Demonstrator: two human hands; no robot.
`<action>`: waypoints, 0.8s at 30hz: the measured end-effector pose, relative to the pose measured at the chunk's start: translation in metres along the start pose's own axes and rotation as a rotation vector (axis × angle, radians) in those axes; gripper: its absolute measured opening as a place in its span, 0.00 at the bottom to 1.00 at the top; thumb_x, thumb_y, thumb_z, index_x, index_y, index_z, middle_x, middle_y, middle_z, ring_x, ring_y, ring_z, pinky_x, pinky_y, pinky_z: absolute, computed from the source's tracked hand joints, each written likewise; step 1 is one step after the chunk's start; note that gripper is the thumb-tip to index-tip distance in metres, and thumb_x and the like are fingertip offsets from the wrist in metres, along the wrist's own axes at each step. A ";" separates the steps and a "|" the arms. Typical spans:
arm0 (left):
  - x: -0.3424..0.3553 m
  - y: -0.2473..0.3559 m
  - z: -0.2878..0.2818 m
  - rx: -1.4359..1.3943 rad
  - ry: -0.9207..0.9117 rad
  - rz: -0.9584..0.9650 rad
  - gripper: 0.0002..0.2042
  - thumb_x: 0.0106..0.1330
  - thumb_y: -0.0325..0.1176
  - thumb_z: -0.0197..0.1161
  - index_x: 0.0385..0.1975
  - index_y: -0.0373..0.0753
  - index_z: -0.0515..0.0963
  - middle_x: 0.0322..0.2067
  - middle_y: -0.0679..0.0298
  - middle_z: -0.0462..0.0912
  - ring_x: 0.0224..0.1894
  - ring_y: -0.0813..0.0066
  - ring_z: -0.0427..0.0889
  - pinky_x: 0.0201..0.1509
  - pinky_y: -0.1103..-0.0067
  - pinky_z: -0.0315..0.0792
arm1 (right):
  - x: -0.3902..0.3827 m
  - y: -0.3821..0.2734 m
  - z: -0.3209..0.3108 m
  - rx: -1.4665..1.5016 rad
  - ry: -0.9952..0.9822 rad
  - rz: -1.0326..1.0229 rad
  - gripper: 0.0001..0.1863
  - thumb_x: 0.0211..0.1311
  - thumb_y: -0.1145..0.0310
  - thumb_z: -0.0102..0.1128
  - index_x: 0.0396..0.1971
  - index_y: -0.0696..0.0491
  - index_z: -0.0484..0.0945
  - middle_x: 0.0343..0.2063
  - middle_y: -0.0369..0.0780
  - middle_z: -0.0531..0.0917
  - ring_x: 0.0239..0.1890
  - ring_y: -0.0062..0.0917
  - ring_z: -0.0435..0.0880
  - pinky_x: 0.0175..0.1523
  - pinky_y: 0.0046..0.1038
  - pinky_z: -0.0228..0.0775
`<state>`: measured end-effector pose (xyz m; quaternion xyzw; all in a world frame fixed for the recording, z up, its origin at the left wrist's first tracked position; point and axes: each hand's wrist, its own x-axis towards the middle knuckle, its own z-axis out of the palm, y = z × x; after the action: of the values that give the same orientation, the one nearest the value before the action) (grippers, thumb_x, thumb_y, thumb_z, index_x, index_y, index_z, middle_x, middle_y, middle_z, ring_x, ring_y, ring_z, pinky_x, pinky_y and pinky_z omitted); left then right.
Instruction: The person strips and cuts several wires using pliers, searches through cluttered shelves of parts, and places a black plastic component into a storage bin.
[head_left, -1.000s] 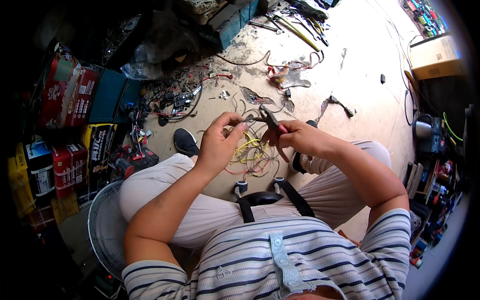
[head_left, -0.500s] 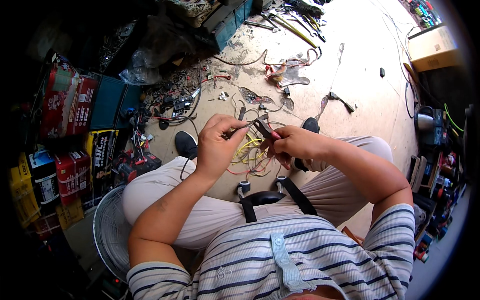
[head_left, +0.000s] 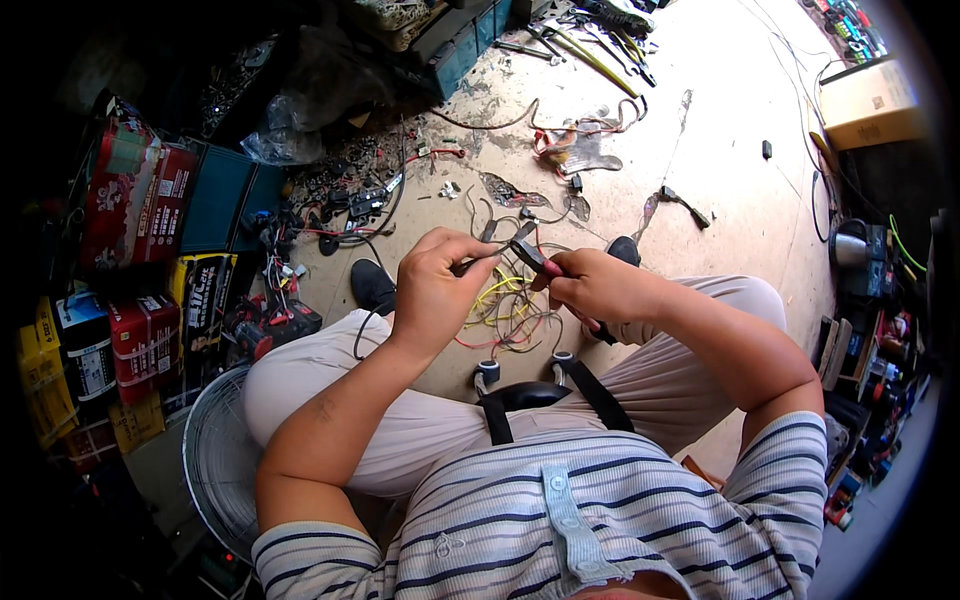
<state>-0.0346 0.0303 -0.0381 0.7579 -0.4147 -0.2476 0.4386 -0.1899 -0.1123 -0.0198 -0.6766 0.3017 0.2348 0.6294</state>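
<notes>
My left hand (head_left: 437, 290) pinches a thin dark wire (head_left: 478, 262) between thumb and forefinger, at chest height above my knees. My right hand (head_left: 597, 287) grips pliers with red handles (head_left: 538, 258), and their jaws meet the end of that wire. Below both hands a tangle of yellow and red wires (head_left: 505, 315) hangs down between my legs. I sit with my knees apart in light trousers and a striped shirt.
Loose wires, small parts and a clear plastic piece (head_left: 580, 155) litter the dusty floor. Stacked red and yellow boxes (head_left: 135, 200) stand at the left, a fan grille (head_left: 210, 480) at lower left. A cardboard box (head_left: 868, 100) sits far right, hand tools (head_left: 590, 45) at the top.
Both hands have stayed together on the wire and pliers. My head has shifted slightly, so the scene sits a little lower and to the right in view.
</notes>
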 end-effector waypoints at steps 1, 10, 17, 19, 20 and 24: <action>0.000 0.000 0.000 0.009 0.000 0.004 0.06 0.50 0.24 0.67 0.29 0.36 0.82 0.29 0.65 0.78 0.24 0.82 0.74 0.27 0.86 0.67 | 0.000 0.000 0.000 -0.009 0.002 0.005 0.15 0.61 0.64 0.46 0.30 0.63 0.72 0.15 0.42 0.74 0.13 0.25 0.75 0.20 0.29 0.67; 0.000 -0.002 0.003 0.016 -0.020 0.020 0.05 0.50 0.24 0.68 0.28 0.36 0.82 0.28 0.65 0.78 0.23 0.81 0.75 0.26 0.85 0.67 | 0.004 0.002 -0.001 -0.233 0.024 0.047 0.17 0.62 0.66 0.43 0.42 0.61 0.75 0.27 0.42 0.80 0.29 0.24 0.77 0.36 0.26 0.70; 0.001 0.004 0.002 0.034 -0.023 0.004 0.06 0.49 0.23 0.68 0.28 0.36 0.83 0.27 0.65 0.78 0.22 0.81 0.73 0.25 0.84 0.66 | 0.006 0.006 -0.001 -0.281 0.047 0.008 0.17 0.62 0.65 0.43 0.41 0.62 0.75 0.28 0.43 0.80 0.32 0.27 0.78 0.41 0.27 0.70; 0.001 0.005 0.002 0.035 -0.026 0.005 0.06 0.49 0.23 0.68 0.28 0.36 0.83 0.27 0.65 0.78 0.22 0.81 0.73 0.25 0.85 0.66 | 0.006 0.006 -0.001 -0.270 0.047 0.023 0.17 0.62 0.65 0.43 0.40 0.62 0.75 0.28 0.43 0.80 0.32 0.27 0.78 0.41 0.27 0.70; 0.001 0.005 0.002 0.037 -0.025 0.009 0.06 0.49 0.23 0.67 0.28 0.36 0.83 0.27 0.65 0.78 0.22 0.81 0.73 0.25 0.85 0.66 | 0.005 0.005 -0.001 -0.260 0.043 0.036 0.17 0.62 0.65 0.43 0.41 0.62 0.75 0.28 0.43 0.80 0.32 0.27 0.78 0.41 0.27 0.70; 0.002 0.003 0.003 0.047 -0.018 0.021 0.06 0.50 0.24 0.67 0.28 0.36 0.82 0.27 0.65 0.78 0.22 0.81 0.73 0.25 0.85 0.66 | -0.003 -0.008 -0.001 -0.225 0.096 0.054 0.20 0.58 0.59 0.46 0.30 0.64 0.76 0.24 0.52 0.79 0.33 0.43 0.79 0.41 0.38 0.69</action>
<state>-0.0369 0.0270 -0.0368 0.7613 -0.4321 -0.2401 0.4196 -0.1865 -0.1131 -0.0123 -0.7450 0.3215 0.2511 0.5279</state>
